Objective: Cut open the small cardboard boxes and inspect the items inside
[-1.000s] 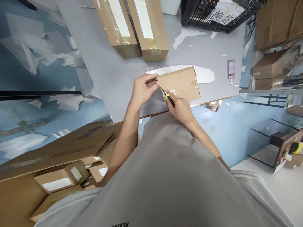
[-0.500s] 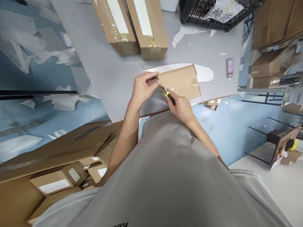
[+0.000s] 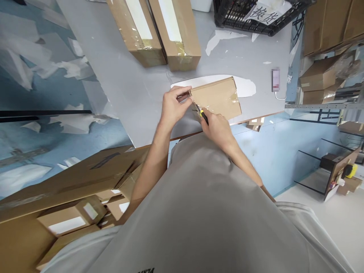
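A small brown cardboard box (image 3: 217, 96) lies near the table's front edge, partly over a white sheet (image 3: 247, 87). Clear tape shines on its right end and near its left end. My left hand (image 3: 174, 106) grips the box's left end between thumb and fingers. In my right hand (image 3: 217, 128) is a black and yellow cutter (image 3: 204, 116), its tip at the box's left end beside my left thumb. The exact contact of the blade is too small to tell.
Two long taped boxes (image 3: 184, 38) and a black crate (image 3: 261, 17) stand at the table's back. A phone (image 3: 275, 79) with a cable lies at the right. Below left, a large carton (image 3: 25, 235) holds several boxes.
The cutter has tilted slightly in my right hand, its handle lying a little further left. My left hand keeps its grip on the box, and the camera view has shifted slightly.
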The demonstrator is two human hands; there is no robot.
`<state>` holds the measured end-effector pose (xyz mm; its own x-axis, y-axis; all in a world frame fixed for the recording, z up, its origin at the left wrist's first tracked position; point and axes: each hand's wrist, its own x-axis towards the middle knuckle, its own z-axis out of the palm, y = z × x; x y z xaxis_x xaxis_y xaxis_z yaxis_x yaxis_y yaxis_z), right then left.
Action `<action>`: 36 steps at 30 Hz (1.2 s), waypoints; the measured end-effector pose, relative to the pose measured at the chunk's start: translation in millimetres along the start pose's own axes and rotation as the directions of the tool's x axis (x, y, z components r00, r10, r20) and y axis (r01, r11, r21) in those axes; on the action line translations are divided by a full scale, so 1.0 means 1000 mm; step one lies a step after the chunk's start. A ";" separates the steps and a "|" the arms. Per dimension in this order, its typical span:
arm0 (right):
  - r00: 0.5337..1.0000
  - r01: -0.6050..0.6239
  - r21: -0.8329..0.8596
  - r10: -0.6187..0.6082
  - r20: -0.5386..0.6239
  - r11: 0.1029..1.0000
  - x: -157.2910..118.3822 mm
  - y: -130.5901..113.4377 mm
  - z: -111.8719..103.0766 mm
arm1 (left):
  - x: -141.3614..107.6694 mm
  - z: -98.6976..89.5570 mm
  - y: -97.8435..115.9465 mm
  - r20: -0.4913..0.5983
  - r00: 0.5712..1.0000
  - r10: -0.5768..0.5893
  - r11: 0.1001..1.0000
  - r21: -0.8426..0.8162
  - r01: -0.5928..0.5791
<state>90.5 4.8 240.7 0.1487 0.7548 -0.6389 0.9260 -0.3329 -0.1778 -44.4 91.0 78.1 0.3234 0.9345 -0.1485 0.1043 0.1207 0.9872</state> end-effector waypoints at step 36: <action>0.994 -0.055 -0.246 0.076 0.075 0.968 -0.018 -0.022 -0.002 | -0.006 0.014 -0.001 -0.044 0.999 0.016 0.998 0.063 -0.013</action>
<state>68.3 -0.3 257.4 0.1922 0.6827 -0.7050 0.9732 -0.2248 0.0476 -33.3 80.2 77.4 0.2836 0.9501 -0.1302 0.1593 0.0872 0.9834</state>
